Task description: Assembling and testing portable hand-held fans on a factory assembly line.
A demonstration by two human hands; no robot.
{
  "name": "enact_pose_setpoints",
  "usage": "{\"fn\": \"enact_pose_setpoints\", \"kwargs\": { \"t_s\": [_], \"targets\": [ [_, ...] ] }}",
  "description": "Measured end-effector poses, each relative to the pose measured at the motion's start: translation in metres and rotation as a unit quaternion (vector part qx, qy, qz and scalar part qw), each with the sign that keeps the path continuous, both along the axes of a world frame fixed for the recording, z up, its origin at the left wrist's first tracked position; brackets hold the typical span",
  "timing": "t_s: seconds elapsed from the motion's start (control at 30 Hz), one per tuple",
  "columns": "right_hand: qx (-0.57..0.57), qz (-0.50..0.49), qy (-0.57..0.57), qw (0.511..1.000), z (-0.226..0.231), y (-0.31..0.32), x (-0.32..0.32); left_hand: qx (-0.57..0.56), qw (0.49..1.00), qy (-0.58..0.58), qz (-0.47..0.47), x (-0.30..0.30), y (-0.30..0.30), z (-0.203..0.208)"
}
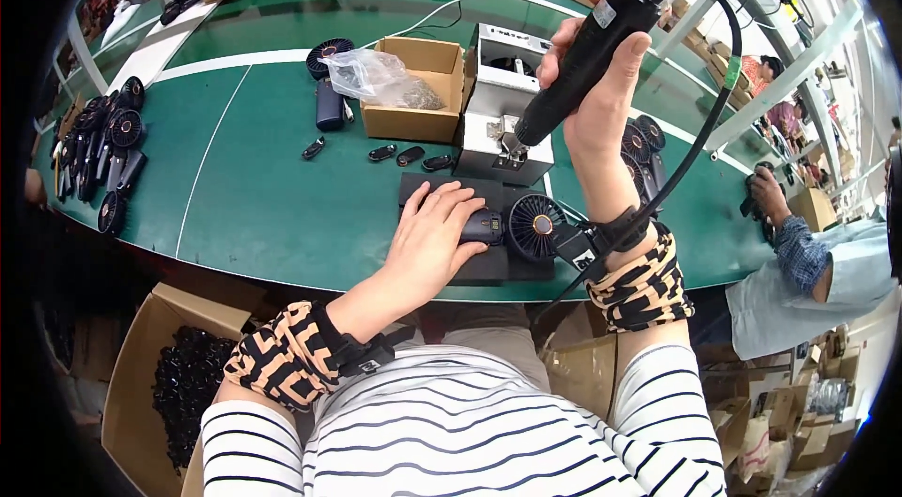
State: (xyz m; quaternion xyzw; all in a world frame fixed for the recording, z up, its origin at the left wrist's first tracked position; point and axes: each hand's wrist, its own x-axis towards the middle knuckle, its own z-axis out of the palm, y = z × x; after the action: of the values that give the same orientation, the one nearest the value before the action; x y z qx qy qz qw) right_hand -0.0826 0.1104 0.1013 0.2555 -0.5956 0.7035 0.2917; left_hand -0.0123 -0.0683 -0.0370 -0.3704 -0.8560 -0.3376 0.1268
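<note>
My left hand (434,236) lies flat on the handle of a small black hand-held fan (521,226), which rests on a black mat (423,189) at the near edge of the green table (272,178). My right hand (597,88) is raised above the table and grips a black electric screwdriver (587,51) hanging from a cable, with its tip pointing down toward a grey metal fixture (503,107).
An open cardboard box (418,88) with a clear plastic bag (371,74) stands behind the mat. Small black parts (410,156) lie in front of it. Finished black fans (103,154) pile up at the left. A box of black parts (188,384) sits below. A person (808,262) works at the right.
</note>
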Motion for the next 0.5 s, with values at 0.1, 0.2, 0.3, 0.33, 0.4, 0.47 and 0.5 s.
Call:
{"fn": "enact_pose_setpoints", "kwargs": {
  "t_s": [0.1,0.2,0.3,0.33,0.4,0.47,0.5],
  "targets": [
    [0.007,-0.009,0.004,1.0,-0.006,-0.003,-0.006,-0.005,1.0,-0.007,0.011,-0.001,0.001,-0.001],
    [0.015,-0.024,-0.01,1.0,-0.013,-0.002,-0.011,-0.023,1.0,-0.017,0.007,-0.003,0.001,0.002],
    [-0.006,-0.019,-0.018,1.0,-0.014,0.002,-0.012,-0.017,1.0,-0.017,0.005,-0.004,0.002,-0.001],
    [-0.006,-0.019,-0.019,1.0,-0.013,0.002,-0.01,-0.012,1.0,-0.007,0.008,-0.003,0.002,-0.002],
    [0.007,-0.008,-0.015,1.0,-0.014,-0.002,-0.002,-0.012,1.0,-0.001,0.008,-0.002,0.002,-0.001],
    [0.011,0.006,-0.017,1.0,-0.017,-0.003,0.008,-0.014,1.0,0.003,0.007,-0.002,0.003,0.0],
    [0.014,0.007,-0.01,1.0,-0.016,-0.005,0.016,-0.016,1.0,-0.001,0.005,-0.003,0.004,0.0]
  ]
}}
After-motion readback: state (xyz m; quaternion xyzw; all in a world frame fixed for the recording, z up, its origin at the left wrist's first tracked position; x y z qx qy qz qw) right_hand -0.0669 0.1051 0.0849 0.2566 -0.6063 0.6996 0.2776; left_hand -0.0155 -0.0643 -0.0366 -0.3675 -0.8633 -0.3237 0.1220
